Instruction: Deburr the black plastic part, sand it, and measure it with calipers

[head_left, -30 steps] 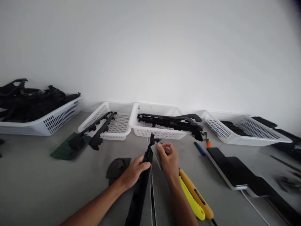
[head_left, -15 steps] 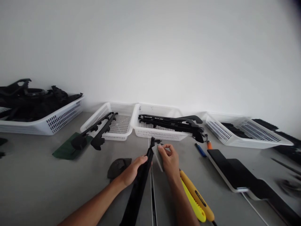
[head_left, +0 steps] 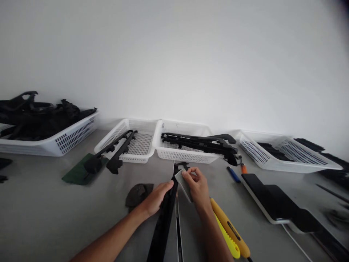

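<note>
Head view: gripping black strip (head_left: 164,225) firmly with left hand (head_left: 156,199), pinching grey pad (head_left: 184,187) in right hand (head_left: 199,187); ideally bearing evenly along strip's far end.

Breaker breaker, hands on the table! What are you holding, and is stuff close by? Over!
Left hand gripping long black strip. Right hand pinching grey pad at strip's far end. Orange-yellow tool close by, right side.
</note>
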`<action>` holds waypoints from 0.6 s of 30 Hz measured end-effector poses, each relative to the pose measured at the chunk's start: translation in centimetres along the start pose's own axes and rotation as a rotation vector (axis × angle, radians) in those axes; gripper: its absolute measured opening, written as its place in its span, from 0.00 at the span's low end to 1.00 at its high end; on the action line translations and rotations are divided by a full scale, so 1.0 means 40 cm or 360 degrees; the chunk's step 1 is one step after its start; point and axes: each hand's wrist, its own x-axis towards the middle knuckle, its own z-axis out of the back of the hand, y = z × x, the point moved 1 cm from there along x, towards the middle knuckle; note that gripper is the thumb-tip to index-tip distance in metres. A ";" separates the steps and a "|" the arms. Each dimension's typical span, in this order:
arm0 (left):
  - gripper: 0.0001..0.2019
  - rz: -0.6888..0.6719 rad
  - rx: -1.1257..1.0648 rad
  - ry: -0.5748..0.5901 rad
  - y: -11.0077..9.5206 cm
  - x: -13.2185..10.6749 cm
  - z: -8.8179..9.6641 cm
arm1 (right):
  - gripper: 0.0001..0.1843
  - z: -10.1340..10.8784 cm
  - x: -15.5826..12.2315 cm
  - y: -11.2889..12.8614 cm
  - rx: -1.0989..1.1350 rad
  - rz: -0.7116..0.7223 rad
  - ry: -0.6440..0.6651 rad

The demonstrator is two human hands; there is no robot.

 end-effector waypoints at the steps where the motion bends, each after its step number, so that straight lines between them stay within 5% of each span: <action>1: 0.27 -0.0028 0.0013 -0.0007 -0.001 0.001 0.001 | 0.28 -0.005 -0.003 0.002 0.0006 -0.0017 0.0044; 4: 0.22 -0.0100 0.0039 -0.0002 -0.006 0.000 0.000 | 0.28 -0.014 -0.006 -0.001 0.0008 -0.0042 0.0086; 9: 0.23 -0.0042 0.0043 0.0094 -0.012 -0.007 -0.009 | 0.31 -0.008 0.003 -0.015 -0.0005 0.0035 -0.0173; 14: 0.24 -0.0044 0.0046 0.0075 -0.005 -0.006 -0.005 | 0.30 -0.004 0.008 -0.028 -0.0005 -0.0018 -0.0092; 18: 0.24 -0.0008 -0.0001 0.0034 0.001 -0.001 -0.001 | 0.29 0.017 0.018 -0.031 0.0027 0.0021 -0.0320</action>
